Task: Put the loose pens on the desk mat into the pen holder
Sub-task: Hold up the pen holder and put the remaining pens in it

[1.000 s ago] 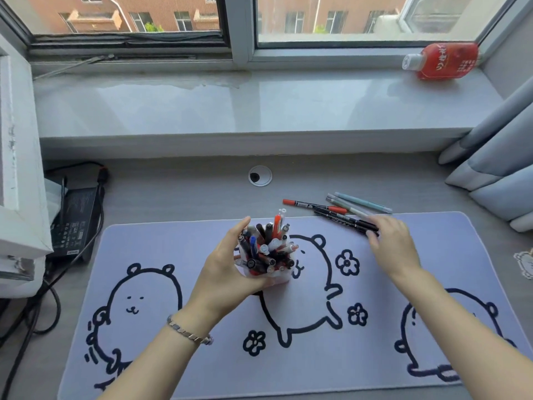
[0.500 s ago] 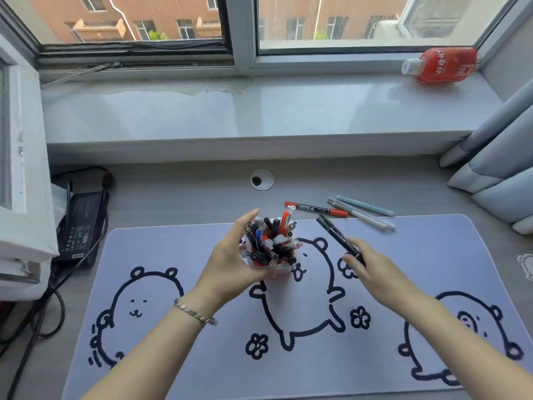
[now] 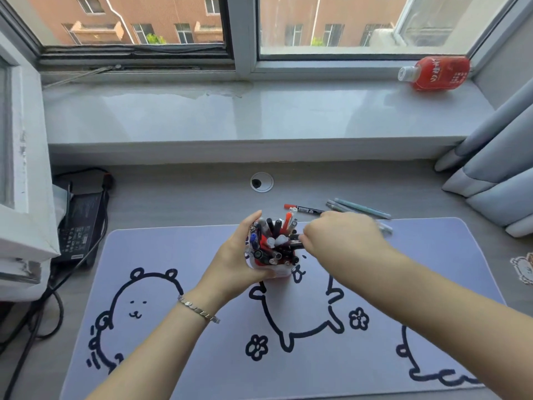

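1. While the left hand (image 3: 240,259) wraps around the pen holder (image 3: 274,271) on the desk mat (image 3: 178,255), its fingers stay clamped on the holder's wall.
2. The right hand (image 3: 337,241) sits just right of the holder's crowded top, fingers pinched together on a black pen (image 3: 297,237) that lies across the other pens' tips.
3. Three loose pens remain behind the right hand at the mat's far edge: a red-capped marker (image 3: 302,209), a pale green pen (image 3: 363,209) and a grey pen (image 3: 336,206), lying partly on the bare worktop (image 3: 173,194).
4. A red bottle (image 3: 435,73) lies on the windowsill (image 3: 230,116).
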Demonstrator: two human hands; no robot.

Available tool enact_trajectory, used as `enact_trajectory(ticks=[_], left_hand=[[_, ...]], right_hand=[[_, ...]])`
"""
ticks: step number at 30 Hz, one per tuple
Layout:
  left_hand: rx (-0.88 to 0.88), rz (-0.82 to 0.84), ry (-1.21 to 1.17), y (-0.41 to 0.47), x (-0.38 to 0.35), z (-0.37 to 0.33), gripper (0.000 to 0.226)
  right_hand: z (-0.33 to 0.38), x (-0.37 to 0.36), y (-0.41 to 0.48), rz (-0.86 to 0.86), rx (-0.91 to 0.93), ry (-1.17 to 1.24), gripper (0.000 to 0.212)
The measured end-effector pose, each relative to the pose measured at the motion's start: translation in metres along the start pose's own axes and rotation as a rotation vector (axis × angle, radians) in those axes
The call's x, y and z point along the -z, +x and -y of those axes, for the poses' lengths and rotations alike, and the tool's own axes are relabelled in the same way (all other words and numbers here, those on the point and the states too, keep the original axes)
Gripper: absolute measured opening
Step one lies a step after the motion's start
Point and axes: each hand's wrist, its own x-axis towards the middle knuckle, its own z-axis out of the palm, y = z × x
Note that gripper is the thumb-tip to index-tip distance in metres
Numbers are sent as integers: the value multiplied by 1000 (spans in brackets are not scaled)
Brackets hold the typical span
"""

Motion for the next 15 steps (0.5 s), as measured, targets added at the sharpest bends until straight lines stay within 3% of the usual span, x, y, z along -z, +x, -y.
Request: enact_trajectory(ticks=[3,5,8,10,15], left_hand=[[12,-6,-14,1,0,1,97],[15,-19,-24,2,-1,3,94],[5,-24,-32,1,-1,4,93],[5,-21,-35,1,0,4,93],[13,-23,-11,1,-1,5,88]], right_hand=[[13,-5,19,-10,-9,28,20],[16,-20,26,-249,51,140,9],[14,-44,24,-644,115,454,14],[14,-59,22,-766,154,527,22],[33,-93,14,-442,98,557,71]])
